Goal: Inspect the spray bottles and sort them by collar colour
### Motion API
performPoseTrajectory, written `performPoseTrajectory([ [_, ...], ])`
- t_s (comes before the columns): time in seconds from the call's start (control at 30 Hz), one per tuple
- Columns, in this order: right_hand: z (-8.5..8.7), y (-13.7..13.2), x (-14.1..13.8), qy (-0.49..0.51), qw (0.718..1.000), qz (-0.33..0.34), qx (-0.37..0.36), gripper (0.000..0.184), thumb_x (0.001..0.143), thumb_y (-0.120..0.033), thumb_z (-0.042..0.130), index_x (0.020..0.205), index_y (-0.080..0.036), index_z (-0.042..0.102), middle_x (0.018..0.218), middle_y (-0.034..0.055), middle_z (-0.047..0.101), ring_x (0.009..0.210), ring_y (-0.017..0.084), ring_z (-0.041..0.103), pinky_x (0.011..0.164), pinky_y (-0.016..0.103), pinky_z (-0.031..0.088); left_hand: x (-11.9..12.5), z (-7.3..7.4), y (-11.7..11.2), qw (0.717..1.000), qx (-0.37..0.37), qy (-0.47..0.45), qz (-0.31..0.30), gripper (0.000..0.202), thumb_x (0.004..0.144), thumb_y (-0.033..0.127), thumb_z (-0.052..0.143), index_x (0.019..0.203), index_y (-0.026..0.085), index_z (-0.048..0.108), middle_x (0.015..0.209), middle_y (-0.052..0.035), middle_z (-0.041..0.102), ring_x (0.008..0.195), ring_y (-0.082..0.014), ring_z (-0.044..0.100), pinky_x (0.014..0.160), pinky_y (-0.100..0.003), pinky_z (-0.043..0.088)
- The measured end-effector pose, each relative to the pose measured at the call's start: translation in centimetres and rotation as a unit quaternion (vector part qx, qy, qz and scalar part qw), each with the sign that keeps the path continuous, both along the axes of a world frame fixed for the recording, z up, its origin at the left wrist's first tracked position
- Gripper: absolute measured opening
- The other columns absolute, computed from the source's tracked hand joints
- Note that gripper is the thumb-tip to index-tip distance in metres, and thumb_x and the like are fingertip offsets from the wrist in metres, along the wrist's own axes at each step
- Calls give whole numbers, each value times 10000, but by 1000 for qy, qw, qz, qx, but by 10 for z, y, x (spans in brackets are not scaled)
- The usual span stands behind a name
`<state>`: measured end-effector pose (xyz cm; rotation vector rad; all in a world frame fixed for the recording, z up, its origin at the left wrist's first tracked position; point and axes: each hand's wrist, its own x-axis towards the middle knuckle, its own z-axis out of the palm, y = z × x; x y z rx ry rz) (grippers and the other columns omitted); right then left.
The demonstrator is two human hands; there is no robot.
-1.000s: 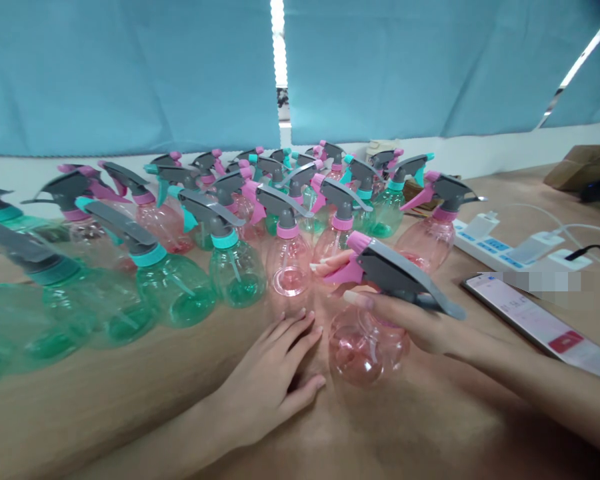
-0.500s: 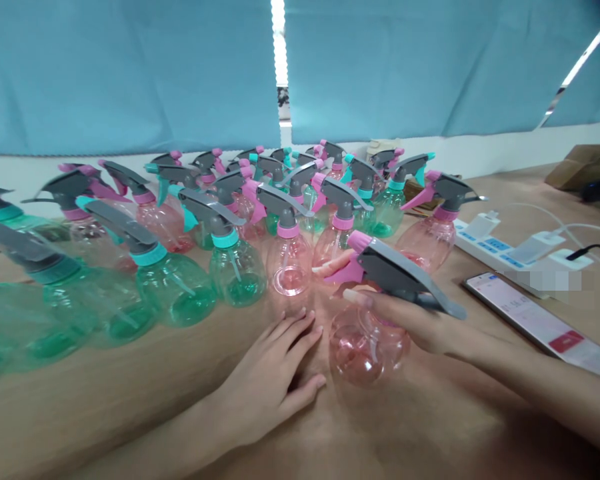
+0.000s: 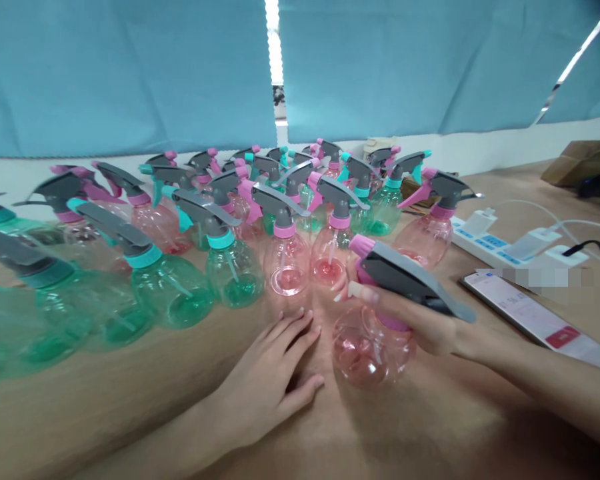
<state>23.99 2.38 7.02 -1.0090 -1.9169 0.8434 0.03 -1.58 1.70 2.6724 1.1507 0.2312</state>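
Two hands are at work over one worktop [image 3: 300,453]. The right hand [image 3: 420,317] is closed round the neck of one pink spray bottle [image 3: 363,347], just below its single grey spray head [image 3: 397,273]; the bottle is at the near side, between the left hand [image 3: 275,363] and one phone [image 3: 530,313]. The left hand holds nothing and lies palm down, fingers slightly spread, just beside that bottle.

Just beyond the hands are two pink bottles [image 3: 287,263], with three green bottles [image 3: 173,290] running off to their left. One more pink bottle [image 3: 427,240] stands near one white power strip [image 3: 493,241]. Well over a dozen other bottles [image 3: 387,203], pink and green, crowd behind; they overlap too much for a sure count. One brown box [image 3: 585,167] lies at the far right, and three blue curtain panels [image 3: 130,73] hang behind.
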Motion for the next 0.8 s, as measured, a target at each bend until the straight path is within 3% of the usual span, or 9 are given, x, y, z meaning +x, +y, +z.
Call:
performPoseTrajectory([
  [0.2,8,-1,-1,-27,1000,11,7,299,877,-499,547,747,-231,569,595,-38,474,534,123,431,497,272,337,-1,-1,0,1000,12,-7,1,557,958,420,506,1429,148,390,1504,-104,368,1383,-276,315,1107,-469,309],
  [0.37,7,-1,-4,-28,999,29,-15,255,893,-479,533,901,-268,676,682,-14,614,684,179,593,649,319,480,0,0,1,1000,15,-4,0,555,959,429,502,1418,134,401,1501,-113,371,1379,-280,322,1106,-470,310],
  [0.63,6,1,-7,-12,999,38,-15,235,886,-453,550,986,-284,680,666,-19,649,837,233,657,805,390,512,2,1,-1,1000,12,-5,-1,554,963,434,489,1418,129,402,1498,-114,375,1380,-276,320,1102,-474,315],
  [0.8,12,1,-9,-9,999,44,-12,259,879,-475,551,951,-262,678,737,-13,680,771,201,653,767,364,522,0,1,-1,1000,18,3,-3,556,968,435,483,1416,115,404,1495,-121,378,1380,-276,320,1109,-472,303],
])
